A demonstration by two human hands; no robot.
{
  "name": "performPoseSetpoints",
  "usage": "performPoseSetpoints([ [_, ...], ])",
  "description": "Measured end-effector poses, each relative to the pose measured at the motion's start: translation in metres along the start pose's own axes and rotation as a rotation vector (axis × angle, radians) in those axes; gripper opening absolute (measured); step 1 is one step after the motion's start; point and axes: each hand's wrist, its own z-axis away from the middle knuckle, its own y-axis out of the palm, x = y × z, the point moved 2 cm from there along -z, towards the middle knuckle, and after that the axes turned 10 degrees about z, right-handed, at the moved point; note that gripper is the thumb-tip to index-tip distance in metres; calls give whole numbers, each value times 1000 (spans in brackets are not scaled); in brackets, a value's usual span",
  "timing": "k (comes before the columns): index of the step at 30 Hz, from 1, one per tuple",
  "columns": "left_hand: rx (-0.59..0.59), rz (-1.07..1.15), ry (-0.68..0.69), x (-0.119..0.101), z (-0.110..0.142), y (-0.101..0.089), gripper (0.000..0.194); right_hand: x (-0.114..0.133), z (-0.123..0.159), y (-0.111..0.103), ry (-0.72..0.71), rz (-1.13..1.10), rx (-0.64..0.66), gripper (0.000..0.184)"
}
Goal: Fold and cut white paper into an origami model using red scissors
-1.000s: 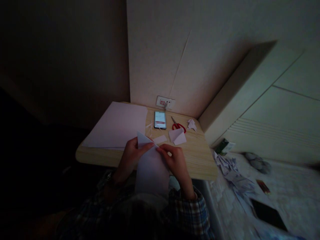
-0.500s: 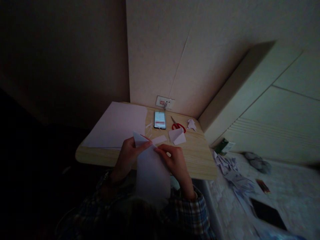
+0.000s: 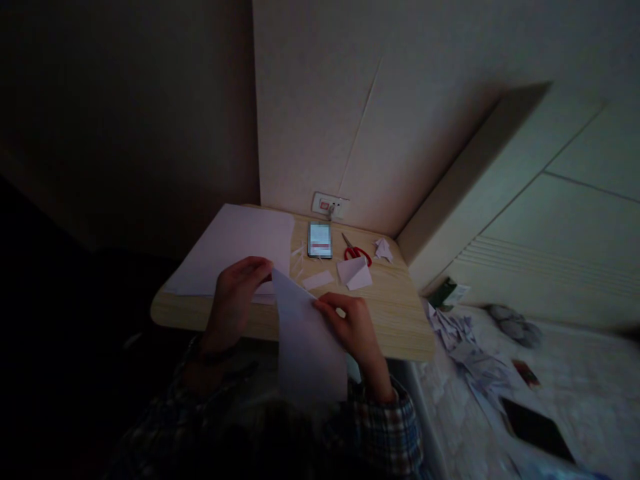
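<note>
A white sheet of paper (image 3: 311, 347) hangs between my hands over the front edge of the small wooden table (image 3: 395, 313). Its upper left corner is pinched by my left hand (image 3: 239, 287), thumb against fingers. Further right along the top edge, my right hand (image 3: 347, 320) grips the paper between thumb and fingertips. Just beyond the hands lie a small paper strip (image 3: 318, 279) and a folded paper piece (image 3: 356, 273). Red-handled scissors (image 3: 354, 252) rest partly behind that folded piece. The lower end of the held sheet fades into shadow.
Large white sheets (image 3: 240, 240) cover the table's left side. A lit phone (image 3: 320, 240) lies below a wall socket (image 3: 330, 205), near thin paper scraps (image 3: 298, 257). A small folded paper shape (image 3: 383, 249) sits at the right. Crumpled papers (image 3: 467, 353) and a dark tablet-like slab (image 3: 536, 428) lie on the bed.
My left hand has moved left, out to the sheet's corner, and the flap folded over there has opened out. My right hand keeps its grip, and the sheet has shifted slightly right.
</note>
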Motion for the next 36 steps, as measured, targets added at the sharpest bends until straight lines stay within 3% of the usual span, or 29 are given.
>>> performPoseSetpoints([
  [3,-53,-28,106,-7,-2,-7,13,-3,1,-1,29,13,-6,27],
  [6,-75,-230,312,-15,3,-8,12,-6,1,-1,63,47,-25,28],
  [8,26,-430,462,-18,8,-3,12,-5,1,0,63,95,-25,28],
  [12,350,-777,658,-13,15,13,9,-2,0,5,20,177,-29,26],
  [16,419,-859,723,-4,16,17,7,-2,-1,4,-16,240,-97,23],
  [24,381,-868,793,-4,21,18,9,-6,-1,-7,-59,231,-255,16],
  [32,422,-1141,901,0,26,24,6,-1,0,-6,-108,316,-239,17],
  [36,444,-1099,907,2,30,28,5,3,0,-8,-120,327,-260,15],
])
